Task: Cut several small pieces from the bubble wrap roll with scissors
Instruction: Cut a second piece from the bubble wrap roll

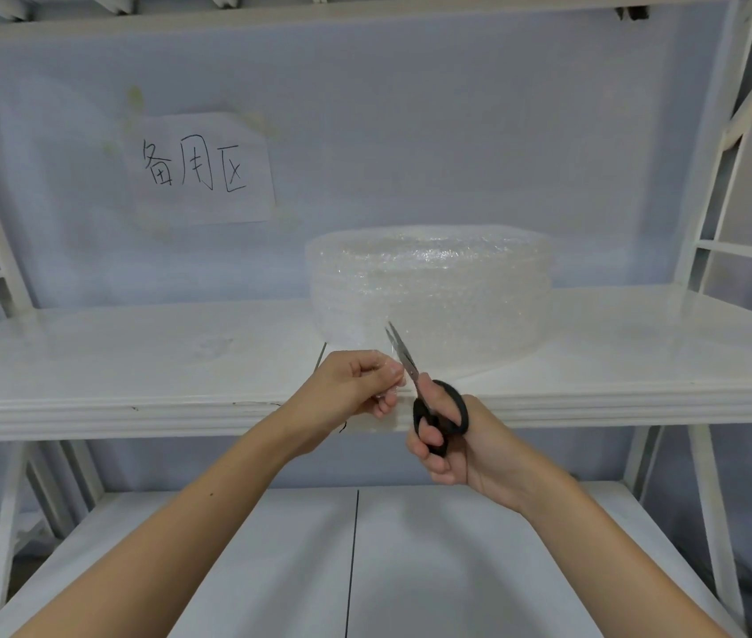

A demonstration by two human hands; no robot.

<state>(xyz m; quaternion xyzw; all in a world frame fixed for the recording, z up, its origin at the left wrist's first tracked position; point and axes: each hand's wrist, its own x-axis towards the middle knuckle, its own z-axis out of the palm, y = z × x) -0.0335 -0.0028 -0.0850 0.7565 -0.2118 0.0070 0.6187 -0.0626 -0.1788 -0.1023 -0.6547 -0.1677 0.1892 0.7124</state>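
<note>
1. The bubble wrap roll (431, 287) lies flat on the middle shelf (134, 361) of a white rack, right of centre and near the back wall
2. A loose sheet of wrap runs from the foot of the roll toward the shelf's front edge, where the hands meet it
3. The left hand (355, 384) is over the front edge of the shelf; its curled fingers and thumb pinch a clear bit of bubble wrap, just left of the blades
4. The right hand (452, 442) grips the scissors (429, 398), fingers and thumb threaded through the black handle loops
5. The scissor blades point up and away toward the roll, tips against its lower front; the blades look nearly closed, only a narrow gap at the tips
6. The two hands are just beside each other, the blades passing next to the left fingertips
7. A paper sign (201, 170) with handwritten characters is stuck on the back wall, upper left of the roll
8. A lower shelf (272, 568) shows beneath both forearms
</note>
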